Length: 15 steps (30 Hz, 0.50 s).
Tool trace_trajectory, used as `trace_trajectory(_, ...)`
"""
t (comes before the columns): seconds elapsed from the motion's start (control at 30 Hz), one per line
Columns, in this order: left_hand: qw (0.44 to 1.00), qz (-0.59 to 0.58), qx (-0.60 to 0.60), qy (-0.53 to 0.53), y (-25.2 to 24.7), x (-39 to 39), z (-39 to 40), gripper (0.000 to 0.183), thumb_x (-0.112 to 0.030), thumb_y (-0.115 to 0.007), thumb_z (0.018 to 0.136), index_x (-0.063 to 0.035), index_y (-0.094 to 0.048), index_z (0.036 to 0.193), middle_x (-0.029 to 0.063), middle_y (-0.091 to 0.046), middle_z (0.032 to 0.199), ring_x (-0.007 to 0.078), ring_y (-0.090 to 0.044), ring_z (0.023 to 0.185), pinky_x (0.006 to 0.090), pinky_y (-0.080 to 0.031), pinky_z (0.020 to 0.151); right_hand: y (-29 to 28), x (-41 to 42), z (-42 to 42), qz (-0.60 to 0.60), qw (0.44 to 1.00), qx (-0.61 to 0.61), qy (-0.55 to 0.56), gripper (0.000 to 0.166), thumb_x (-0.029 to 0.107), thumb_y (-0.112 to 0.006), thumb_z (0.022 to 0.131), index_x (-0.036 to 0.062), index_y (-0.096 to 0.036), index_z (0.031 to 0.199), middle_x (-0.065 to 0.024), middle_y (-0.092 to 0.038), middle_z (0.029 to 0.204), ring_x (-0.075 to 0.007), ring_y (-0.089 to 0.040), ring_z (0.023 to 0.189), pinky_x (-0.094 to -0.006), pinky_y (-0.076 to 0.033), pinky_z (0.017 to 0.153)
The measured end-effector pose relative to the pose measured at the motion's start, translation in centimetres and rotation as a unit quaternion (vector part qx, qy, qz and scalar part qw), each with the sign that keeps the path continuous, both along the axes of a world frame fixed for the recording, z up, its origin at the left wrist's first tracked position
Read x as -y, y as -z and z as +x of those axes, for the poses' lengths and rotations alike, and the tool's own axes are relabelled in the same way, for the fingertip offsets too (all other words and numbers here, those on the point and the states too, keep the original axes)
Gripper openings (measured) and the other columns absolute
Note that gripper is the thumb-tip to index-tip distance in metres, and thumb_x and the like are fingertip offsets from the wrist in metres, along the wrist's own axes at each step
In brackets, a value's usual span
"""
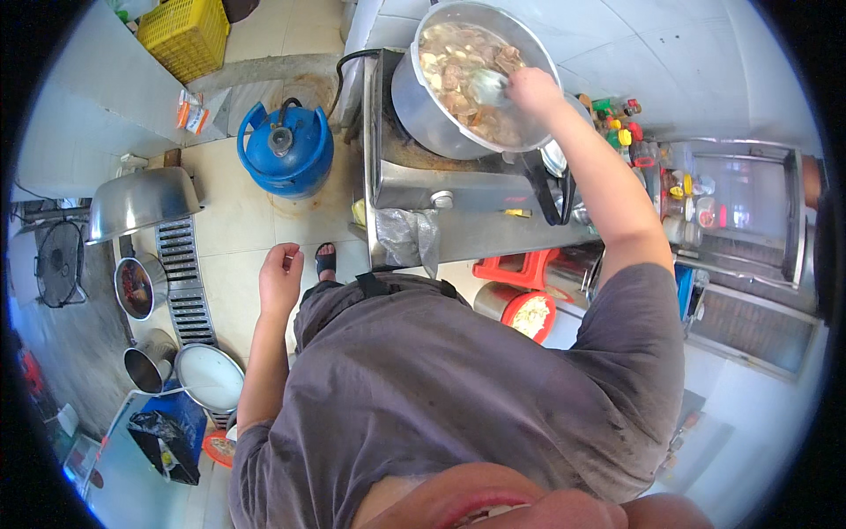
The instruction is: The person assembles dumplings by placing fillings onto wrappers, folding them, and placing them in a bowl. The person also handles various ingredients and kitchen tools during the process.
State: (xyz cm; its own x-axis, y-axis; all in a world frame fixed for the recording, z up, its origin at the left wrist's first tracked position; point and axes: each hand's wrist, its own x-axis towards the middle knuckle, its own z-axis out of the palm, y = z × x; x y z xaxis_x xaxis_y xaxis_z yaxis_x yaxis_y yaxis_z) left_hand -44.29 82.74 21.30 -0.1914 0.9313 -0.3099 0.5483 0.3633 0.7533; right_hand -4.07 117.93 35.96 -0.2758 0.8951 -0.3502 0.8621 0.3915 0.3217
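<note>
A large aluminium pot (pixel 423 119) stands on a gas stove (pixel 423 178) at the top of the view, filled with a simmering stew (pixel 456 73) of meat chunks and pale pieces in broth. Over its right side reaches my right hand (pixel 534 92), fingers curled around what looks like a ladle or scoop (pixel 489 87), its pale bowl at the surface of the stew. The grip itself is partly hidden by the hand. My left hand (pixel 282 271) hangs low at my side, fingers loosely curled and apart, with nothing in it.
A blue gas cylinder (pixel 291 152) stands on the floor left of the stove. Seasoning bottles and jars (pixel 681 192) line the counter at right. Below it are a red stool (pixel 509 270) and a red-rimmed container (pixel 545 317). Metal pots (pixel 142 284) sit near the floor drain (pixel 178 264).
</note>
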Motion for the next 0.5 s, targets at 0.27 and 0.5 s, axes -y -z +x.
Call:
trace_trajectory(0.27,0.999,0.008,-0.031,0.043,0.1,-0.1,-3.0,0.026,-0.022,-0.057,0.09,-0.0016,-0.063,0.105,0.0168,-0.064,0.103,0.0299,-0.061,0.098,0.0364,-0.047,0.086,-5.1,0.5,-4.3,0.06,0.992,-0.044,0.101,0.025,0.012,-0.055,0.08,0.0019,-0.07,0.098,-0.0198,-0.068,0.1,-0.0335,-0.066,0.094,-0.041,-0.053,0.082)
trace_trajectory(0.5,0.995,0.014,0.027,0.097,0.0,-1.8,-3.7,0.025,-0.021,-0.057,0.09,-0.001,-0.063,0.105,0.0167,-0.064,0.103,0.0296,-0.062,0.097,0.0362,-0.047,0.087,0.3,-0.5,-2.9,-0.045,0.988,-0.118,0.086,0.027,0.011,-0.051,0.078,0.0012,-0.071,0.094,-0.0212,-0.067,0.102,-0.0348,-0.065,0.096,-0.0419,-0.05,0.084)
